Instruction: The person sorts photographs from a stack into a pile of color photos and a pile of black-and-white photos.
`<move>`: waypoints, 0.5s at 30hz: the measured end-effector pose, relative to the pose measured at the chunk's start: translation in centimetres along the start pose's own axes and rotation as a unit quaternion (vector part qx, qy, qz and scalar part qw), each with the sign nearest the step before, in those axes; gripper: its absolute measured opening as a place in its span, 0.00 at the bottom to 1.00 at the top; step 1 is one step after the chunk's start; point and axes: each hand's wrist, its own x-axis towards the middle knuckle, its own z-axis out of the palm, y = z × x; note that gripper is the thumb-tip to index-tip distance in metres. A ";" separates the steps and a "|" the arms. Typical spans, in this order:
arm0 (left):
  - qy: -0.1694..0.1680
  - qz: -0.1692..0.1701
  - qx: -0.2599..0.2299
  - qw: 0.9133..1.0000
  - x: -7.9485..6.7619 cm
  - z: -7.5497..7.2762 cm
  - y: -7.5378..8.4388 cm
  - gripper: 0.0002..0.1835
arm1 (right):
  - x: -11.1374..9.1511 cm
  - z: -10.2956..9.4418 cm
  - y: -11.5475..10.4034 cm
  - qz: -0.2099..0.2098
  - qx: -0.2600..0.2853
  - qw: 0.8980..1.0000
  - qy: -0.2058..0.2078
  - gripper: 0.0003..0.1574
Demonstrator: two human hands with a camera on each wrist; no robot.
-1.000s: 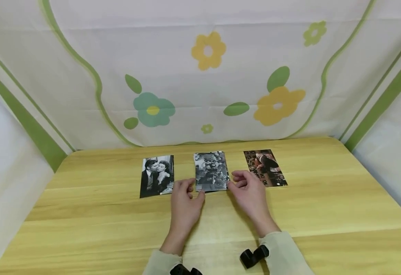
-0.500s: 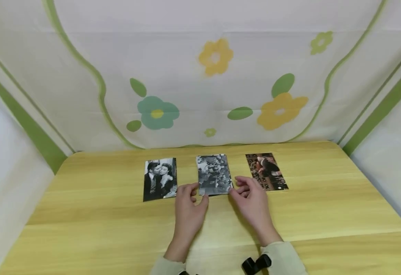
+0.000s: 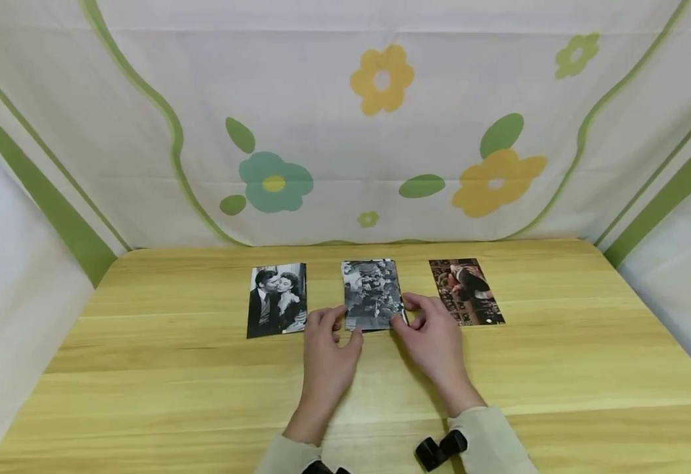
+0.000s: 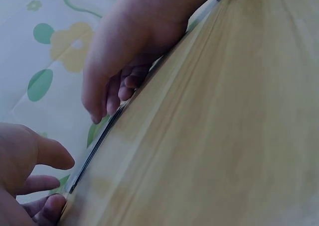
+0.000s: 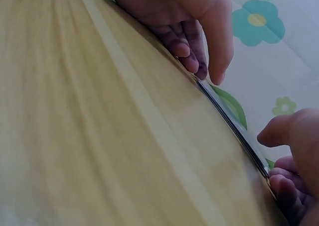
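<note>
Two bare hands show, the left hand (image 3: 329,359) and the right hand (image 3: 434,342), with no rings, gloves or bands on the fingers (image 3: 425,304). Each forearm wears a long, pale beige-green fabric sleeve: the left sleeve (image 3: 283,457) ends in a plain soft cuff at the wrist, and the right sleeve (image 3: 493,441) ends the same way, slightly wrinkled. Beside the right cuff sits a small glossy black strap mount (image 3: 438,449) made of two rounded, roller-like lumps set side by side. A similar black rounded piece (image 3: 322,469) shows at the left cuff, cut off by the lower edge of the head view. In the wrist views the nails look short and unpainted.
</note>
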 end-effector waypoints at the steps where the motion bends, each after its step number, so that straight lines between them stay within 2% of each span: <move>1: 0.002 -0.002 -0.002 1.000 0.0 -0.1 -0.1 0.23 | 0.0 0.1 0.0 -0.002 0.000 1.000 -0.001 0.31; 6: 0.019 -0.008 0.005 1.000 0.2 -0.2 -0.3 0.21 | -0.5 0.4 0.0 0.004 0.008 1.000 -0.020 0.32; 12: 0.006 -0.008 0.018 1.000 0.3 0.2 0.4 0.24 | -0.4 -0.2 -0.1 0.009 -0.001 1.000 -0.017 0.34; 15: 0.009 -0.006 0.040 0.999 0.3 0.4 0.6 0.27 | 0.0 -0.3 -0.1 0.012 0.000 1.000 -0.026 0.35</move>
